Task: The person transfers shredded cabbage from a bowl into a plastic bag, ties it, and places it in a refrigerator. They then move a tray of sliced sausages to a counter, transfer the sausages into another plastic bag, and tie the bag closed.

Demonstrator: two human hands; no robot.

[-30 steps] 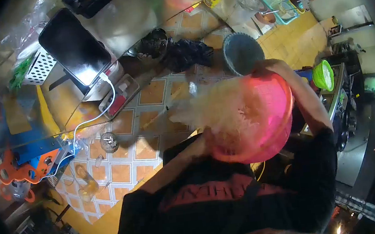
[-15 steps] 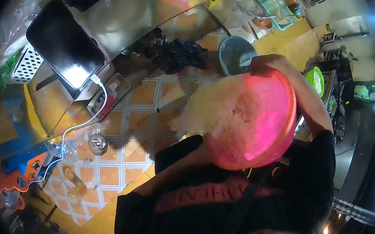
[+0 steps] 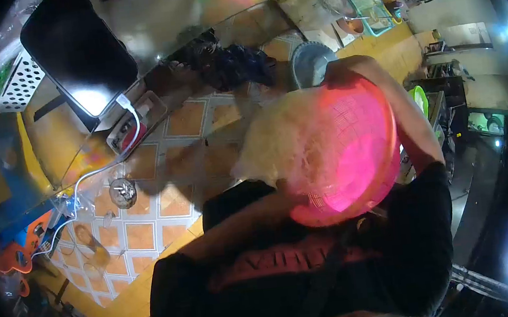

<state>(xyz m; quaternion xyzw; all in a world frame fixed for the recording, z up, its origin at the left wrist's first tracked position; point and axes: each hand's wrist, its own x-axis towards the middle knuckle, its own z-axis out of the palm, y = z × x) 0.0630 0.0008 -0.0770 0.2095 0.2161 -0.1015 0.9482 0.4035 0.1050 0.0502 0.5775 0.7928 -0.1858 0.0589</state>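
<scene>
A bright pink plastic colander (image 3: 362, 159) is tipped on its side in front of my chest, its opening turned to the left. My right hand (image 3: 347, 71) curls over its far rim. At the near left rim is my left hand (image 3: 289, 198), dark and partly hidden, closed against the colander's edge. Pale, stringy strands (image 3: 285, 133) spread from inside the colander out past its left side. They look blurred, and their exact kind cannot be made out.
A black-screened device (image 3: 79, 53) with a white cable (image 3: 133, 125) stands at upper left, near a white perforated basket (image 3: 22, 84). Beyond the colander are a grey basin (image 3: 312, 65) and black plastic bags (image 3: 235, 67). A round dish (image 3: 122, 193) sits on the orange-and-white patterned surface (image 3: 144, 235).
The pink colander has tilted further, with both hands staying on it. More of its pink inside shows, and the pale strands have shifted left. The whole view has moved slightly.
</scene>
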